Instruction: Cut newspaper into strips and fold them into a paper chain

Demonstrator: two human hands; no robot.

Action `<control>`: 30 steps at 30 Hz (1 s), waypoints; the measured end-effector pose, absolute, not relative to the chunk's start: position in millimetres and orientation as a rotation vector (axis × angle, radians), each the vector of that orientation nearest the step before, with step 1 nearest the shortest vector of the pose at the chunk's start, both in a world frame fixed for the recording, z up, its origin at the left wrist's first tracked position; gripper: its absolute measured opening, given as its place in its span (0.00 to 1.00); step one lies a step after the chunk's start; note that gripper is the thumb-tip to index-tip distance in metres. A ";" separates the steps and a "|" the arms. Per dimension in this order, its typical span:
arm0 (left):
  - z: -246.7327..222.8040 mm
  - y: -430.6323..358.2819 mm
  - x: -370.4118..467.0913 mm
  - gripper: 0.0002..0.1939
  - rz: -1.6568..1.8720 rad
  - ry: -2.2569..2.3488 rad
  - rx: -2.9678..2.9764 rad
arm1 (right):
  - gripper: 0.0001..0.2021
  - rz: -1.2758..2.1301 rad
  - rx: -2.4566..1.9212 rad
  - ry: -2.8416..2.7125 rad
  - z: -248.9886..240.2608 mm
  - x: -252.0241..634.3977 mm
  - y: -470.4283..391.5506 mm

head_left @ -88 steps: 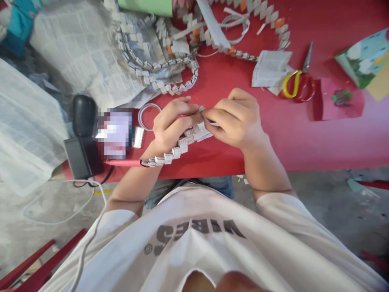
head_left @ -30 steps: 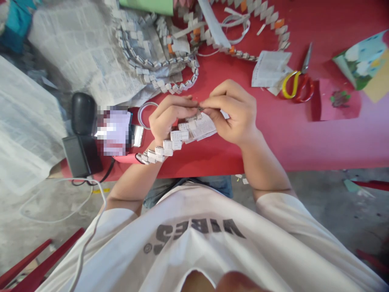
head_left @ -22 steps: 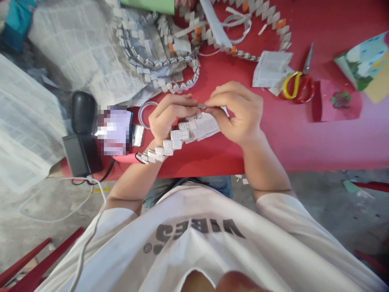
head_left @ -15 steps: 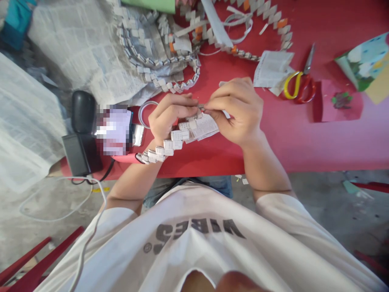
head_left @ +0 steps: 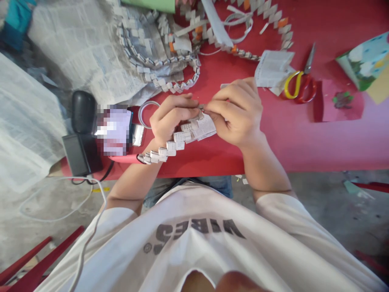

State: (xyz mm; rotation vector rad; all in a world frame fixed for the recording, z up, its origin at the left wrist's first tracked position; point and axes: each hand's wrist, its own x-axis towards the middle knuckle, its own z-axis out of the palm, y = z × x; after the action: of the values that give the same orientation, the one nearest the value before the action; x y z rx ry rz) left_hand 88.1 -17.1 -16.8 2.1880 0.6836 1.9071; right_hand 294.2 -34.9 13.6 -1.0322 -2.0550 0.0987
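A zigzag chain of folded printed paper (head_left: 172, 148) runs from the fingers down across my left forearm to a pink piece (head_left: 127, 158). My left hand (head_left: 172, 117) is closed on the upper end of this chain. Against that same end, my right hand (head_left: 238, 111) pinches with thumb and forefinger; what lies between its fingertips is too small to make out. Beneath the hands, a printed paper piece (head_left: 205, 127) rests on the red table (head_left: 212, 156). Longer folded-paper chains (head_left: 182, 86) curl beyond the left hand.
Scissors with yellow and red handles (head_left: 299, 85) lie right of the hands, near a paper scrap (head_left: 272, 71). A tape roll (head_left: 142, 115), a blurred-out phone (head_left: 114, 132), a black case (head_left: 83, 111) and a black adapter (head_left: 80, 154) sit at left.
The held paper chain has shifted slightly, its lower links moving a little right and down. Both hands keep nearly the same place and grip.
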 end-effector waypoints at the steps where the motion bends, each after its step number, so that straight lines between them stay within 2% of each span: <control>1: -17.9 -16.6 87.5 0.10 1.903 0.688 2.198 | 0.12 0.083 -1.032 -2.055 12.5 294.4 -34.7; 6: -21.0 -15.8 85.6 0.06 1.909 0.677 2.221 | 0.12 -0.005 -0.998 -2.063 7.5 295.5 -32.4; 9: -17.6 -18.9 85.0 0.09 1.866 0.695 2.241 | 0.12 -0.029 -1.017 -2.077 6.1 296.0 -31.1; 12: -12.3 -24.8 83.9 0.14 1.740 0.817 2.250 | 0.15 0.054 -1.057 -2.081 6.5 294.8 -30.9; 17: -13.3 -31.4 80.7 0.11 1.593 0.953 2.277 | 0.19 0.181 -1.079 -2.011 6.9 289.0 -35.1; 22: -17.9 -26.9 80.8 0.06 1.715 0.861 2.189 | 0.13 0.227 -1.073 -2.032 9.7 294.8 -37.4; 25: -12.5 -24.8 83.5 0.04 1.779 0.864 2.025 | 0.17 0.110 -0.977 -2.083 17.9 303.1 -34.9; 30: -6.3 -26.2 87.4 0.11 1.696 0.900 1.855 | 0.09 0.000 -0.912 -2.080 27.7 308.7 -31.9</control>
State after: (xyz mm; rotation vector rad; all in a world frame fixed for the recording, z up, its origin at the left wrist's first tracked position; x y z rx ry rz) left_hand 87.4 -26.2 -6.3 1.8545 0.8999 1.6962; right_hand 308.7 -31.9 27.7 -0.9120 -2.0803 0.0003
